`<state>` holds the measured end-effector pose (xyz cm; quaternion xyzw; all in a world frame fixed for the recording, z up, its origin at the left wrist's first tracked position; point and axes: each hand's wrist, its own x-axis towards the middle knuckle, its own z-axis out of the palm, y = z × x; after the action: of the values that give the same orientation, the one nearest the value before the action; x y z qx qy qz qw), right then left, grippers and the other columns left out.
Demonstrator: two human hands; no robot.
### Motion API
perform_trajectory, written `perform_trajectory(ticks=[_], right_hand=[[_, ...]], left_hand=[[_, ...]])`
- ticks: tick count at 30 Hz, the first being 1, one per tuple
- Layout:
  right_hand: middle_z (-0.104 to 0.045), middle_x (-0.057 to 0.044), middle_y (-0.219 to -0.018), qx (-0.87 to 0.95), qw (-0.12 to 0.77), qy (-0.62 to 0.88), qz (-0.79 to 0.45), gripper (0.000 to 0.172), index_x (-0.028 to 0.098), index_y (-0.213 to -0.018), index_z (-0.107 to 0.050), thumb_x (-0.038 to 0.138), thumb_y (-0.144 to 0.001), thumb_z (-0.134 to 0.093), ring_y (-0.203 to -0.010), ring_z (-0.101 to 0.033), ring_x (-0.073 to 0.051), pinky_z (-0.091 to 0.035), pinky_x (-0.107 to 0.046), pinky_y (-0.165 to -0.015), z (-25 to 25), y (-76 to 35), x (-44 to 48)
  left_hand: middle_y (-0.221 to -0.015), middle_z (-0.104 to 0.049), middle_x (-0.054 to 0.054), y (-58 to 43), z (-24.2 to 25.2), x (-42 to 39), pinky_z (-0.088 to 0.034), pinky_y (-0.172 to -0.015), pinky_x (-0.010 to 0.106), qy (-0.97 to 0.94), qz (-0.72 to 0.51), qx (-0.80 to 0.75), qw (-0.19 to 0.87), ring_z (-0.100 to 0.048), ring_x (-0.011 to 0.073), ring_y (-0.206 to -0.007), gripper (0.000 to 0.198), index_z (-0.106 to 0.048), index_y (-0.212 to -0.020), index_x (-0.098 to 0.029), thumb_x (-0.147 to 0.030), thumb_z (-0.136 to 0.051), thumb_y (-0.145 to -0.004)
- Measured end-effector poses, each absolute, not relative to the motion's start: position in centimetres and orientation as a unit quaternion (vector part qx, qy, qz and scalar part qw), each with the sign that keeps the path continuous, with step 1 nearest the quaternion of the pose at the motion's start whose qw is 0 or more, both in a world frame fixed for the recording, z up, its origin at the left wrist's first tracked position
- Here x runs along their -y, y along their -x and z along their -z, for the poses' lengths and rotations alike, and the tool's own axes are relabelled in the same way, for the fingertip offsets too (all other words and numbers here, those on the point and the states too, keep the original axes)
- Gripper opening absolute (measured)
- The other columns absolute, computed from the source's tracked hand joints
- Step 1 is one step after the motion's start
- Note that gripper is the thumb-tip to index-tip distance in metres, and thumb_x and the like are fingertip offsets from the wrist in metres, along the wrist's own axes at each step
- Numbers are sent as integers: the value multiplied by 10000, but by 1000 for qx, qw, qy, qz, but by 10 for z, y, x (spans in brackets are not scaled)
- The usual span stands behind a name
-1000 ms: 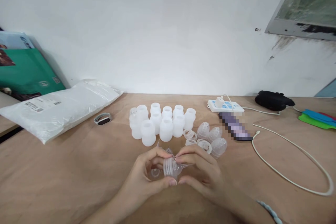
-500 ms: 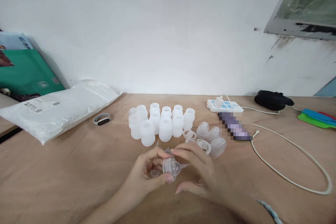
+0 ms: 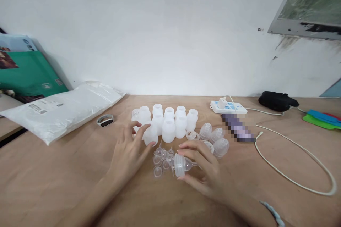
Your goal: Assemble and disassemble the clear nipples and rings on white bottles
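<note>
Well out from the back edge of the table (image 3: 66, 170), we grip one clear teat (image 3: 188, 164)

Our right hand (image 3: 206, 172) clamps its collar (image 3: 179, 165); our left hand (image 3: 124, 152), fingers parted, meets the foremost white bottle (image 3: 151, 133) (contact, we cannot tell). A careless nudge could topple its close neighbours (image 3: 168, 131). Brown wood runs back to a white wall (image 3: 160, 25).

Looks like a wooden desk (image 3: 66, 170). Carries at left a white parcel (image 3: 69, 108) and a wristband (image 3: 107, 123); in the middle, grouped white bottles (image 3: 168, 132), small clear pieces (image 3: 157, 171), rings (image 3: 192, 138) and domed caps (image 3: 221, 148); at right, a power strip (image 3: 237, 108), a cable (image 3: 330, 193) and a black case (image 3: 277, 101).
</note>
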<state>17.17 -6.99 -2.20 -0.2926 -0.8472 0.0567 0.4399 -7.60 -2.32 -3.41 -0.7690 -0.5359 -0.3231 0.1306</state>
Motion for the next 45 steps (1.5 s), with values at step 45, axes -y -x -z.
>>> perform_trajectory(ticks=[45], right_hand=[[-705,-94,-959,851,367,355,-119,442,162,-1132,-583,510,-869,-654,-847,-645,-239,-565,-382,-730,25,-170,69]], left_hand=[[-924,-673,117,54,28,53,-501,-705,362,913,225,276,198,-642,267,-797,350,-510,-1235,-111,-127,-424,-897]])
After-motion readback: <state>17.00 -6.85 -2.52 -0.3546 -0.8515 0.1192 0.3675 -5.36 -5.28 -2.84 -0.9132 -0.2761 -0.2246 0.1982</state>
